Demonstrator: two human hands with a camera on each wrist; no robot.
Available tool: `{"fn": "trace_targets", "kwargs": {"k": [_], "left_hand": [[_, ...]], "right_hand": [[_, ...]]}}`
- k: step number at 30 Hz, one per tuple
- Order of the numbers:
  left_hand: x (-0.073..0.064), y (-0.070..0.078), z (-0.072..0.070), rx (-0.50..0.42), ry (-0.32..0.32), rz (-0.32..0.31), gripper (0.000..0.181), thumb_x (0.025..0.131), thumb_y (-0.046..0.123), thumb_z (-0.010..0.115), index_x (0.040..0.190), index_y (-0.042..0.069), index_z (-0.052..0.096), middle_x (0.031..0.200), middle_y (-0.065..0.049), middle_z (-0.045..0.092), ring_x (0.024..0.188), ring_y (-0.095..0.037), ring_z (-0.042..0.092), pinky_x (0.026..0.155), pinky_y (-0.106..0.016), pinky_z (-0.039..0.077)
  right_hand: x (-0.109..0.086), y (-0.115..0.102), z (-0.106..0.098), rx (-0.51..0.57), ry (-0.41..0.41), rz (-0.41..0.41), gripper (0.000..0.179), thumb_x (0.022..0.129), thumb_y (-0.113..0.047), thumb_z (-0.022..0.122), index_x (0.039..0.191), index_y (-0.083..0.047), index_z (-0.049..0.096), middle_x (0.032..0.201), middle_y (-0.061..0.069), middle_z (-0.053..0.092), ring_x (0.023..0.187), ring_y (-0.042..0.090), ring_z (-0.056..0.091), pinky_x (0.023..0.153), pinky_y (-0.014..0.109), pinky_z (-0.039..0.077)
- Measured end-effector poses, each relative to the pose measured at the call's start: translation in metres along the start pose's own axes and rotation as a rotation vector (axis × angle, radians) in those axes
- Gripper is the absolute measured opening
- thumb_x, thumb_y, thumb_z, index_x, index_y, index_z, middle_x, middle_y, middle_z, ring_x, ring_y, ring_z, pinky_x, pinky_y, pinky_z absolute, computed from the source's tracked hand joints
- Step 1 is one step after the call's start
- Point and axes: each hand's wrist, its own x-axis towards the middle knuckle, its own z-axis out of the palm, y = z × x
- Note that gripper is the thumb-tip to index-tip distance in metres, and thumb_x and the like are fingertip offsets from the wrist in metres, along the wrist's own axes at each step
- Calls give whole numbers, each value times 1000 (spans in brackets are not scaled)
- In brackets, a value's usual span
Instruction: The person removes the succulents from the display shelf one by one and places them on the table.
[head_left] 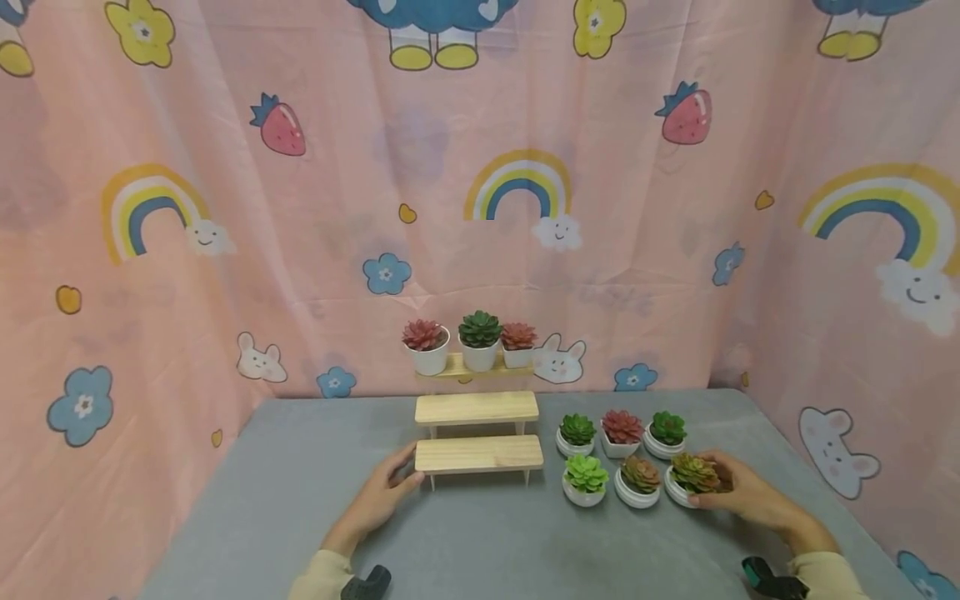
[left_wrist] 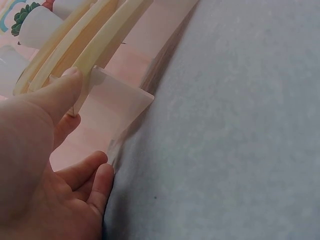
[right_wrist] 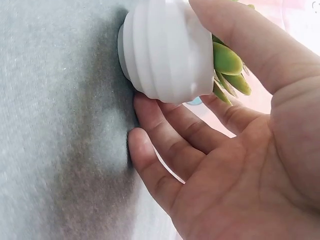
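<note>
At the front left corner of a tiered wooden stand (head_left: 480, 454), my left hand (head_left: 381, 493) pinches the end of the lowest step. In the left wrist view the thumb lies on the wooden edge (left_wrist: 107, 47), beside a clear leg panel (left_wrist: 115, 97). My right hand (head_left: 742, 492) grips a potted succulent (head_left: 693, 473) with brownish-green leaves. Its ribbed white pot (right_wrist: 165, 50) sits on the table between thumb and fingers in the right wrist view. Three succulents, a red one (head_left: 424, 336), a dark green one (head_left: 480, 330) and another red one (head_left: 519, 337), stand on the top step.
Several more potted succulents stand in two rows right of the stand: green (head_left: 577, 431), red (head_left: 622, 427), dark green (head_left: 667, 429), bright green (head_left: 586, 475) and brown (head_left: 640, 475). A grey cloth (head_left: 480, 550) covers the table. Behind hangs a pink patterned curtain (head_left: 322, 225).
</note>
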Motion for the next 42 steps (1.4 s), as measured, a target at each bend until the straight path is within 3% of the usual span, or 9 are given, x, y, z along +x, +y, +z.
{"fn": "trace_targets", "kwargs": {"k": [6,13,18,24,30,33,37,40,42], "left_hand": [[0,-1,-1,0,-2,2,66,100,33,64,156,9,38,163,-17,36,151,-45,30,119,-65,31],[2,1,-1,-9,-6,-13,65,99,34,64,155,10,40,162,-16,38,151,-46,31,119,-66,31],[2,2,-2,-19,-7,-4,65,99,32,65,156,10,40,163,-16,37,151,-45,30,119,-66,31],[4,0,-2,-19,-11,8,66,99,33,64,155,9,40,162,-17,37,151,-46,30,118,-67,31],[3,-1,1,-19,-14,-8,67,99,35,64,156,8,39,163,-19,36,151,-47,29,119,-67,29],[2,0,1,-17,-6,5,67,100,35,63,156,8,38,163,-19,36,151,-47,29,119,-66,30],[1,0,-1,-12,3,9,66,100,34,64,156,9,39,162,-19,36,151,-46,30,119,-64,32],[1,-1,0,-12,5,-1,66,100,34,64,156,10,40,162,-19,37,151,-46,30,119,-64,32],[1,-2,1,-11,4,-7,66,99,34,64,156,11,39,162,-18,37,151,-45,30,119,-64,31]], "right_hand": [[0,-8,-2,-30,-12,38,70,93,-24,72,140,15,38,131,30,60,111,23,62,83,29,53],[-6,-16,-6,-46,-27,54,75,94,-28,70,147,11,34,139,40,49,119,44,60,90,53,56],[-12,-28,-11,-63,52,-16,73,96,-24,69,149,10,32,141,44,44,120,54,56,89,58,55],[-15,-52,-9,-152,222,-126,67,95,-22,72,147,4,40,139,36,51,117,46,59,88,52,55],[-15,-82,-3,-157,303,-185,60,96,-26,71,146,-5,46,141,27,55,110,-11,51,87,30,54],[-7,-99,2,-135,310,-228,57,97,-26,70,145,-6,48,141,25,56,106,-20,45,89,27,54],[11,-121,10,-95,283,-278,56,98,-23,68,146,-5,47,142,24,56,118,17,62,96,42,56],[27,-133,16,-22,225,-317,55,99,-20,66,147,-2,45,144,26,52,125,47,56,99,57,53],[38,-139,19,28,182,-325,54,100,-20,64,147,-1,44,147,27,50,129,49,53,101,61,51]]}}
